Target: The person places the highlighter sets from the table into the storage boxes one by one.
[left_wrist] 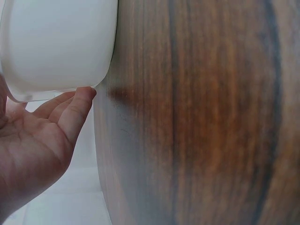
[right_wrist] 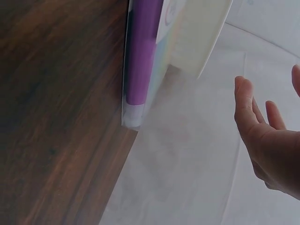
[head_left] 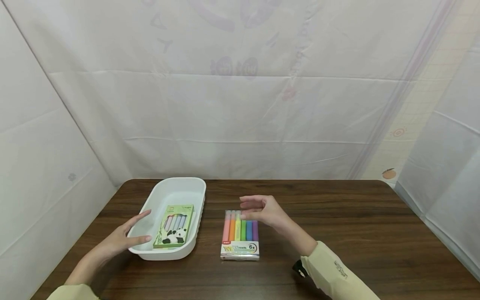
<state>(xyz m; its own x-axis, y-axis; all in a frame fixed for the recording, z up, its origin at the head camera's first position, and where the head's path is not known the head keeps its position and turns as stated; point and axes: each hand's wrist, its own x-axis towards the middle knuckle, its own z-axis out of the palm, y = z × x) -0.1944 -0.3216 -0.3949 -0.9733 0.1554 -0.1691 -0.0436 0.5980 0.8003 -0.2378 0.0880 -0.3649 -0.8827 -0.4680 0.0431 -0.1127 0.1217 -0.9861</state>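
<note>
A white plastic tray (head_left: pixel 200 225) stands on the left of the table. Inside it lies a green panda-print box (head_left: pixel 187 223) with pastel pens showing through its window. My left hand (head_left: pixel 118 241) is at the tray's left side, thumb and index finger spread over the rim. In the left wrist view its fairly straight fingers (left_wrist: pixel 77 110) touch the tray's outer wall. To the tray's right, a clear pack of several coloured markers (head_left: pixel 240 237) lies flat. Over its far end hovers my right hand (head_left: pixel 268 212), fingers loosely bent, holding nothing; the right wrist view shows it apart from the pack.
The dark wooden table (head_left: pixel 337 221) extends far to the right of the marker pack. White cloth (head_left: pixel 262 125) with faint prints hangs behind its far edge and along both sides. A small black device (head_left: pixel 300 268) sits at the right wrist.
</note>
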